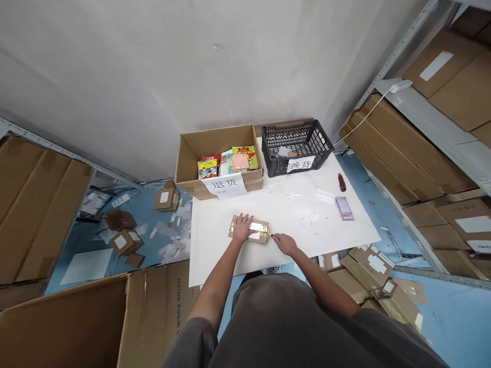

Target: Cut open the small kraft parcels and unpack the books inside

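Note:
A flat brown cardboard parcel (pixel 261 225) with shiny tape and a white label lies on the white table. My left hand (pixel 241 226) rests on its left part, fingers spread flat over the top. In my right hand (pixel 285 244), just off the parcel's right end, is a thin yellow-and-black box cutter (pixel 270 235). Its tip reaches the parcel's taped right edge; the blade itself is too small to make out.
Behind the parcel stand an open cardboard box (pixel 218 134) of colourful packets and a black plastic crate (pixel 297 140). A red-and-black tool (pixel 341 182) and a blurred purple item (pixel 344 208) lie at right. A large open carton (pixel 153 312) stands front left; shelves (pixel 422 110) hold cartons.

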Demonstrator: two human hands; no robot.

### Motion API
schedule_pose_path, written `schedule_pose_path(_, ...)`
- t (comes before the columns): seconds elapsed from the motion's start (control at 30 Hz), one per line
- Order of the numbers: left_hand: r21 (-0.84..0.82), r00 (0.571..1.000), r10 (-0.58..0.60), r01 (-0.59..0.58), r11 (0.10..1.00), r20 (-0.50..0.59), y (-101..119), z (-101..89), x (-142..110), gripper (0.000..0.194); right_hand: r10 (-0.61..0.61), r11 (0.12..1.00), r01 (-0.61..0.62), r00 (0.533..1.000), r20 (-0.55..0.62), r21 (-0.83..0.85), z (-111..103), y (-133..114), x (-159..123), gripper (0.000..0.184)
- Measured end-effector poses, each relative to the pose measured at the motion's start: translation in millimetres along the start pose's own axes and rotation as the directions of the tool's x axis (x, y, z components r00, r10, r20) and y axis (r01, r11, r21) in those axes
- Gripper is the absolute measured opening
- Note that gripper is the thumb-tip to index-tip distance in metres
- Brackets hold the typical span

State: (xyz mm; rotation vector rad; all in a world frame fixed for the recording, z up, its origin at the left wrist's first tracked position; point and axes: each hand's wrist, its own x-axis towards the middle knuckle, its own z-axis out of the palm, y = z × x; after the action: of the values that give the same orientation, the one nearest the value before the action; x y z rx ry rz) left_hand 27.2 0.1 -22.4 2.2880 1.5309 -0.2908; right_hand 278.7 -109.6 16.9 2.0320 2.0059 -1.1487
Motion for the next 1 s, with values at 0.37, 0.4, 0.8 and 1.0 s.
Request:
schedule_pose_path(0.37,-0.076,0.986,0.016,-0.029,0.997,-0.168,4.3,-4.4,-19.4,0.069,0.042,0.994,-0.055,0.991,-0.128,-0.095,9.1,-24.5,-2.3,0.035)
schedule_pose_path(0.4,-0.084,0.987,0.016,-0.030,0.996,-0.163,5.2,-5.8,-20.8,0.070,0.064,0.993,-0.076,0.990,-0.125,-0.093,12.3,-29.0,-1.0,0.035)
schedule_pose_path(0.8,-0.124,0.983,0.016,-0.039,0.992,-0.182,5.2,-5.8,-21.7,0.071,0.409,0.902,-0.350,0.881,-0.237,0.253,-18.7,27.4,-18.5,0.034)
schedule_pose_path(1.0,-0.184,0.940,-0.279,0.244,0.952,-0.198,12.4,-12.7,-33.3,0.066,0.496,0.798,-0.385,0.857,-0.142,0.463,55.2,-61.9,42.6,0.048)
